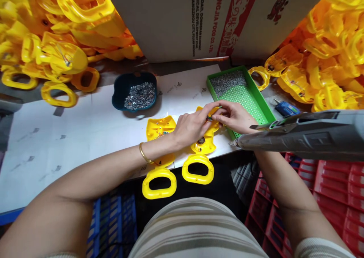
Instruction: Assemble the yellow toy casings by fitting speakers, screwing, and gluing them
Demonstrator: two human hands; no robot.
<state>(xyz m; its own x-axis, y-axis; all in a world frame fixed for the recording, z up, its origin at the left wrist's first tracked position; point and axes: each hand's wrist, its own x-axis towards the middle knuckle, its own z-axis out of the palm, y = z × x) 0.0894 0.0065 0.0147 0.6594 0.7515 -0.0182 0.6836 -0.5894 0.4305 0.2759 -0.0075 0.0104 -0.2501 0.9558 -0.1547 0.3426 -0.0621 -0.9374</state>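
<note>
Two yellow plastic shells with loop handles lie side by side at the table's front edge: the left shell (158,131) and the right shell (202,146). My left hand (192,125) rests over the right shell, fingers pinched together. Meeting it fingertip to fingertip, my right hand (233,116) is also pinched. Between the fingertips sits a small dark part (209,118), too small to name. A gold bangle (144,154) circles my left wrist.
A dark blue bowl of shiny small parts (134,95) sits behind the shells. A green tray of screws (241,95) lies at the right. A grey power screwdriver (301,134) hangs over my right forearm. Yellow shells are piled on both sides (51,41), with a cardboard box (216,19) behind.
</note>
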